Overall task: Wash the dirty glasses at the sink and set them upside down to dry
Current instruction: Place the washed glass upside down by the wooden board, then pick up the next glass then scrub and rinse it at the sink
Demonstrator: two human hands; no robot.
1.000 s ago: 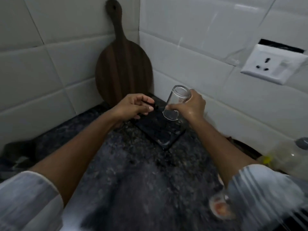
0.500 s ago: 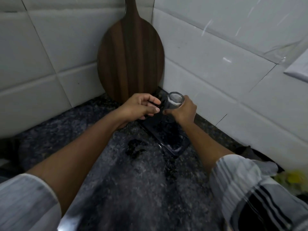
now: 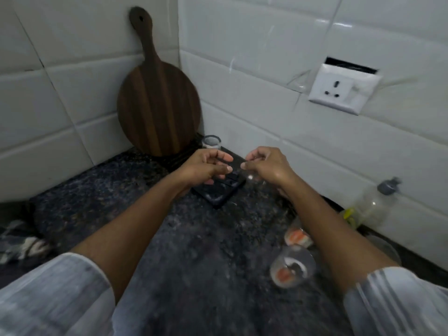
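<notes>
Left hand: hovers over the black tray, fingers loosely curled, gripping nothing that can be seen.
Right hand: just beside the left at 3 o'clock, apart from it, fingers loosely curled and empty as far as the frame shows.
Black tray: lies flat on the tabletop under both hands, partly hidden by them.
Washed glass: stands upside down at the tray's far end, at 12 o'clock from the left hand, free of both hands.
Dirty glasses: two with orange residue, at 5 o'clock from the right hand, beside the right forearm; blurred.
Cutting board: dark wood, leaning upright in the tiled corner at 11 o'clock.
Tabletop: dark speckled stone.
Socket: white, on the wall at 1 o'clock.
Bottle: clear plastic, at 4 o'clock by the wall.
</notes>
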